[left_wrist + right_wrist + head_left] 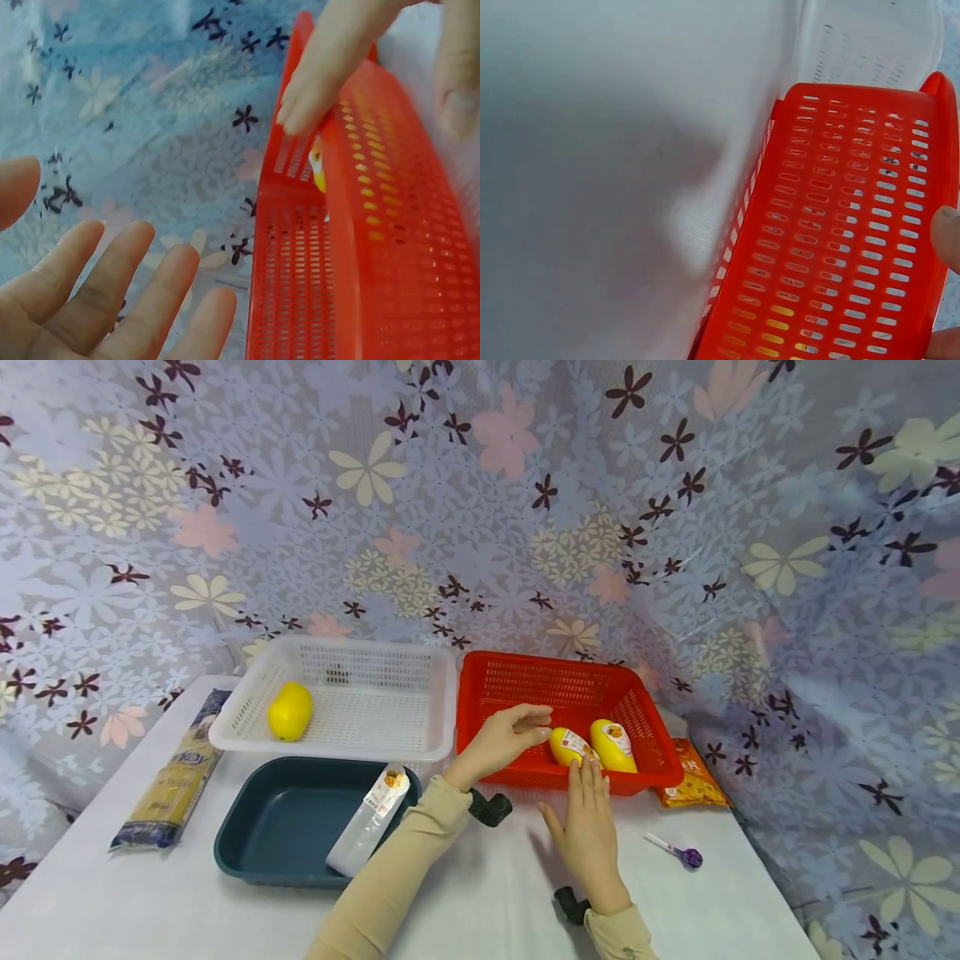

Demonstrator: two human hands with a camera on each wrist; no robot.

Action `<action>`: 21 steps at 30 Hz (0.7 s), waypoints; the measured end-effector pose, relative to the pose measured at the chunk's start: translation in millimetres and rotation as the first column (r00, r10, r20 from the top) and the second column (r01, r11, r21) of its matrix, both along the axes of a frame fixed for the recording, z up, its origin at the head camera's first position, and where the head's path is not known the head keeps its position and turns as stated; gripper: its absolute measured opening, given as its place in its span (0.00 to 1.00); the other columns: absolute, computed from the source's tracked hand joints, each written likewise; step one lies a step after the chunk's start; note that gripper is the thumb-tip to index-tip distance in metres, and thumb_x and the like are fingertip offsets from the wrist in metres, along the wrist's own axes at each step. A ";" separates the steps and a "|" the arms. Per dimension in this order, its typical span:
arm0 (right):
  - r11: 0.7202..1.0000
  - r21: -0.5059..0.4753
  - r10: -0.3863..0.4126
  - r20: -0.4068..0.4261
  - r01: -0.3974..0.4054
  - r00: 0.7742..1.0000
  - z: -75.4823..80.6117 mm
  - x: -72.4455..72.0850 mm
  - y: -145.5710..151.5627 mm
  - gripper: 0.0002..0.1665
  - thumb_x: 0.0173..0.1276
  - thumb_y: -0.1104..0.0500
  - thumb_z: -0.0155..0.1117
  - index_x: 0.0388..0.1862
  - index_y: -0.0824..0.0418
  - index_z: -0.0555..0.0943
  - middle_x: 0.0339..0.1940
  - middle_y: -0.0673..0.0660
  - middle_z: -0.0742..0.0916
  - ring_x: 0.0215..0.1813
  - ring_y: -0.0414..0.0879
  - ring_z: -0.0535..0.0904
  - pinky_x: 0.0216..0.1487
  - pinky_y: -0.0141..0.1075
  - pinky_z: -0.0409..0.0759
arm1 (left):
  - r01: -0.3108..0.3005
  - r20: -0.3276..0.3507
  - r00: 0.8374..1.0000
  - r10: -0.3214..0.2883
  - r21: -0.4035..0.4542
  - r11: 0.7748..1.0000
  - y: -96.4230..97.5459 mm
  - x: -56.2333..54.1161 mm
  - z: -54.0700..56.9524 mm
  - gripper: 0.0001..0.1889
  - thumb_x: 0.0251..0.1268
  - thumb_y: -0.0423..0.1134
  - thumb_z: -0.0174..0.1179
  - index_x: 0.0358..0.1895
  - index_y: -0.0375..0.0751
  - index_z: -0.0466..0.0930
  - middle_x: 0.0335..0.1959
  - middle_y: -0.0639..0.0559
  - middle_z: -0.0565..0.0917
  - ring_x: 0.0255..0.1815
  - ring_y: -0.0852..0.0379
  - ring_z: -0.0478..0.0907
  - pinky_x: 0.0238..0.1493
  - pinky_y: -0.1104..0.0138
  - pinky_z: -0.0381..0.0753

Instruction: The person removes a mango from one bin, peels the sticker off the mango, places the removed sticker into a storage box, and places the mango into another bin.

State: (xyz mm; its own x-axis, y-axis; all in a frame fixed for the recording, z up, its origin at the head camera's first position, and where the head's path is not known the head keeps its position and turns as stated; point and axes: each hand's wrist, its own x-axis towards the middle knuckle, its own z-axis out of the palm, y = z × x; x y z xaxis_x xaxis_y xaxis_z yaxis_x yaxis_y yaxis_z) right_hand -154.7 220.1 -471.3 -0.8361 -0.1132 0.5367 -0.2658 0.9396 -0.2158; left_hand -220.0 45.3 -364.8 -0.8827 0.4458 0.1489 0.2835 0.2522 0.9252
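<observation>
Two yellow mangoes with paper labels, one on the left [572,747] and one on the right [613,745], lie in the front right part of the red basket [555,673]. My left hand [501,742] hovers over the basket's front left side, fingers loosely bent and holding nothing. In the left wrist view that left hand [112,307] has its fingers spread apart. My right hand [588,839] lies at the front rim by the mangoes, with straight fingers. In the right wrist view only bits of its fingers [948,238] show at the rim.
A white basket [375,746] with another yellow mango [290,712] stands left. Before it, a dark teal tray [277,814] has a labelled clear packet [371,818] across its right side. A yellow pasta pack [176,777], an orange snack bag [692,777] and a purple lollipop [688,857] lie around.
</observation>
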 end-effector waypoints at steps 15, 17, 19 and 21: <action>1.000 -0.017 0.024 -0.080 -0.025 0.996 -4.2 -0.6 -0.5 0.52 0.52 0.56 0.77 0.69 0.78 0.62 0.71 0.75 0.66 0.73 0.70 0.59 0.77 0.56 0.49 | 0.106 0.199 0.971 -0.135 0.150 0.983 -6.9 -45.7 9.3 0.24 0.72 0.43 0.53 0.70 0.45 0.67 0.68 0.44 0.73 0.66 0.46 0.73 0.65 0.52 0.73; 0.999 -0.020 0.023 -0.081 -0.025 0.996 -4.9 -0.8 -0.7 0.52 0.52 0.56 0.77 0.69 0.78 0.61 0.72 0.75 0.66 0.73 0.70 0.59 0.77 0.56 0.49 | 0.123 0.197 0.968 -0.155 0.162 0.979 -6.6 -51.8 12.2 0.25 0.73 0.42 0.53 0.70 0.44 0.67 0.68 0.43 0.73 0.66 0.45 0.73 0.65 0.51 0.73; 0.999 -0.026 0.021 -0.074 -0.023 0.997 -5.5 -1.1 -1.3 0.52 0.52 0.56 0.77 0.69 0.77 0.61 0.72 0.75 0.66 0.73 0.70 0.59 0.77 0.56 0.49 | 0.133 0.199 0.965 -0.171 0.190 0.973 -6.0 -57.2 14.2 0.25 0.73 0.41 0.52 0.70 0.43 0.66 0.69 0.42 0.72 0.66 0.44 0.73 0.66 0.50 0.72; 0.999 -0.030 0.019 -0.062 -0.021 0.998 -6.1 -1.4 -2.3 0.52 0.53 0.56 0.77 0.70 0.77 0.61 0.72 0.74 0.66 0.73 0.69 0.59 0.77 0.56 0.50 | 0.132 0.207 0.962 -0.177 0.216 0.967 -5.4 -61.3 15.1 0.24 0.73 0.40 0.52 0.70 0.42 0.66 0.69 0.42 0.72 0.67 0.42 0.72 0.67 0.50 0.71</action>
State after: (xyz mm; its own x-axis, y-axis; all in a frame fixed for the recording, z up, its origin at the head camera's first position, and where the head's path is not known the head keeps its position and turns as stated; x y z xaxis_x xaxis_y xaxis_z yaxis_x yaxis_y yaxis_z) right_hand -156.1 217.8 -477.5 -0.7991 -0.1121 0.5906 -0.2979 0.9272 -0.2271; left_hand -281.3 39.8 -349.7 -0.8260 0.5608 0.0559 0.0855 0.0268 0.9960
